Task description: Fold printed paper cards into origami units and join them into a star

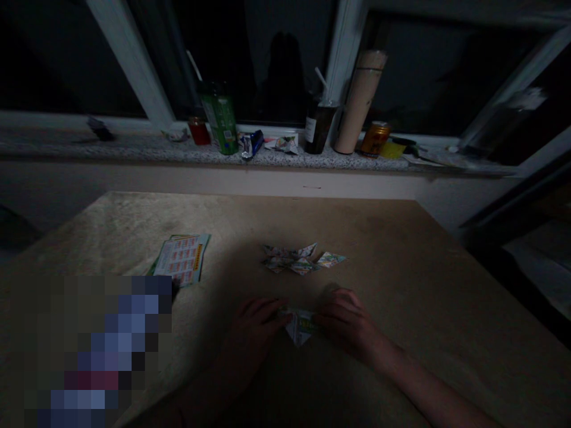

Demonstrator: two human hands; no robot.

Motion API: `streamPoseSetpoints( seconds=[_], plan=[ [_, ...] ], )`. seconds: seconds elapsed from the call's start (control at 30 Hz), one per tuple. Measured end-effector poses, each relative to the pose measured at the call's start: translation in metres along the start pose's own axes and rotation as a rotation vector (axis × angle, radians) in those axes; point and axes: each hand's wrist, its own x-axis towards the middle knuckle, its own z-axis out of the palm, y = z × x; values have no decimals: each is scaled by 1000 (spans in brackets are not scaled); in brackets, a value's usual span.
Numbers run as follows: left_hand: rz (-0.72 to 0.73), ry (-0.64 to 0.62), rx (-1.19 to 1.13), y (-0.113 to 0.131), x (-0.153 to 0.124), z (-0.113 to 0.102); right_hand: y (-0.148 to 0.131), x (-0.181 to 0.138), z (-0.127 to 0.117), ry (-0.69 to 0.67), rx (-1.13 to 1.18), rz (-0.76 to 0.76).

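A small folded piece of printed paper [300,329] lies on the brown table [401,285] near its front edge. My left hand [252,330] pinches its left side with fingers curled. My right hand [345,321] presses and grips its right side, fingers bent over it. A little farther back sits a small pile of folded paper pieces [300,259]. To the left lies a stack of printed leaflets [184,259]. The light is dim.
A stone window sill [134,148] behind the table carries a green bottle [219,119], a red jar [198,131], a dark cup with straw [319,122], a tall beige tumbler [359,101], an orange can [375,138] and wrappers. A blurred patch covers the lower left.
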Motion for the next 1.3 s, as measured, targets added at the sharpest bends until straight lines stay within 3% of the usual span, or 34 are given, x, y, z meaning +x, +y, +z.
streamPoseSetpoints(
  seconds=[0.2, 0.33, 0.47, 0.57, 0.67, 0.83, 0.9, 0.97, 1.07, 1.3],
  plan=[
    [72, -5, -5, 9, -2, -9, 3, -4, 7, 21, -21, -9],
    [263, -50, -7, 23, -6, -13, 1, -4, 9, 42, -29, -5],
    [268, -42, -79, 29, -12, -9, -4, -3, 6, 113, -82, -7],
    [167, 59, -235, 26, -16, -5, -7, -2, 1, 180, -150, -42],
    [-93, 161, -506, 22, -16, 1, -11, 0, -5, 234, -194, -66],
    [-503, 288, -1232, 18, -4, 19, -16, 1, -8, 287, -237, -82],
    [-603, 277, -1484, 19, 2, 20, -18, 1, -7, 299, -240, -83],
    [-639, 170, -1655, 23, 7, 16, -19, 2, -5, 315, -249, -93],
    [-623, 1, -1738, 30, 10, 3, -20, 3, -4, 309, -256, -101],
    [-771, -56, -1417, 36, 11, -4, -23, 1, -3, 274, -257, -127]
  ],
)
